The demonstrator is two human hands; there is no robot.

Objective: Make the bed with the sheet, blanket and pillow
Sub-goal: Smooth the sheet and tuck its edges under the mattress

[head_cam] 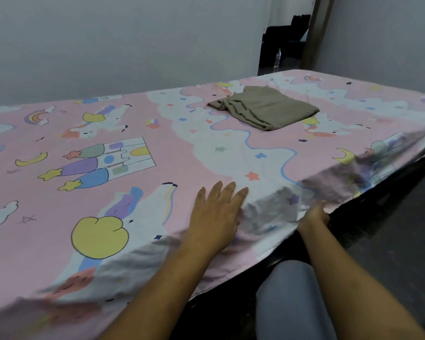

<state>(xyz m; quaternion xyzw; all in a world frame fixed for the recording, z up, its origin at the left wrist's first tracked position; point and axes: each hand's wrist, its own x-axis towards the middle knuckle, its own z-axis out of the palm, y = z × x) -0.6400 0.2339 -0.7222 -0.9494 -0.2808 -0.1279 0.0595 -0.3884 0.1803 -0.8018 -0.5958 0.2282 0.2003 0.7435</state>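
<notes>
Where sheet (pixel 182 148) lies flat, folded blanket (pixel 265 106) sits w/ grey wall (pixel 108 45) behind.

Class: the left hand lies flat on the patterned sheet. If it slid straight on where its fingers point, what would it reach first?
Probably the folded olive-brown blanket. The left hand points across open sheet toward it; nothing else lies between, though the wide lens makes the line uncertain.

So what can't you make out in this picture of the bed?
Head view:
- Fingertips of the right hand: tucked under the hem of the pink cartoon-print sheet.
- Mattress: fully covered by that sheet.
- Under the bed: lost in dark shadow.
- Small clear bottle by the far wall: too small to tell its contents.
- Bed's left end: cut off by the picture's edge.
</notes>
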